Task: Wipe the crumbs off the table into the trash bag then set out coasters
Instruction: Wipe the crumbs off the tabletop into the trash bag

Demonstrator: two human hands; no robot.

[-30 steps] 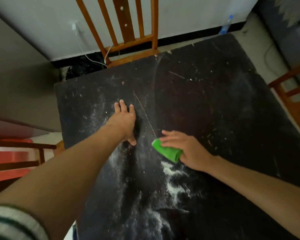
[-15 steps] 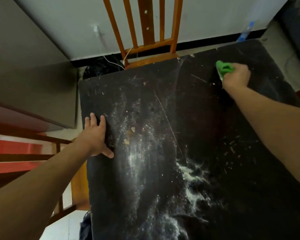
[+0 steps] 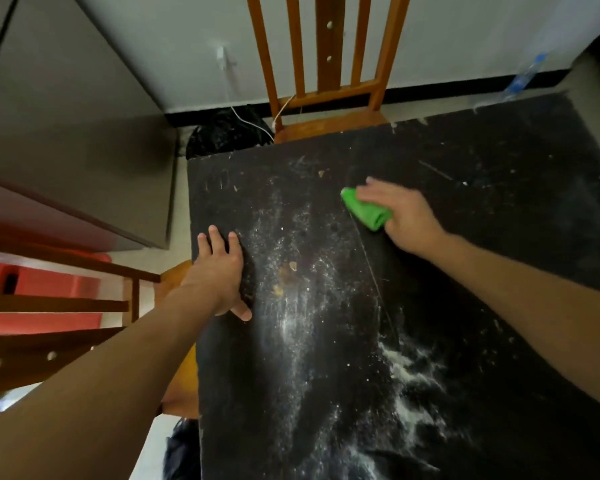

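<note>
Wipe approx half done: R hand [image 3: 402,216] fingers grip cloth [image 3: 364,209] at 1 o'clock; L hand [image 3: 219,271] fingers flat, together, 9 o'clock. Crumbs [image 3: 291,268] + powder [image 3: 409,372] on surface [image 3: 499,237]; no coasters visible.

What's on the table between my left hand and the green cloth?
Head view: from left hand to green cloth, just white powder and tan crumbs on the table.

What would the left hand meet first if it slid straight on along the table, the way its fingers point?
Only scattered crumbs on the table, it seems; the left hand would then reach the far edge, with the black bag beyond it.
</note>
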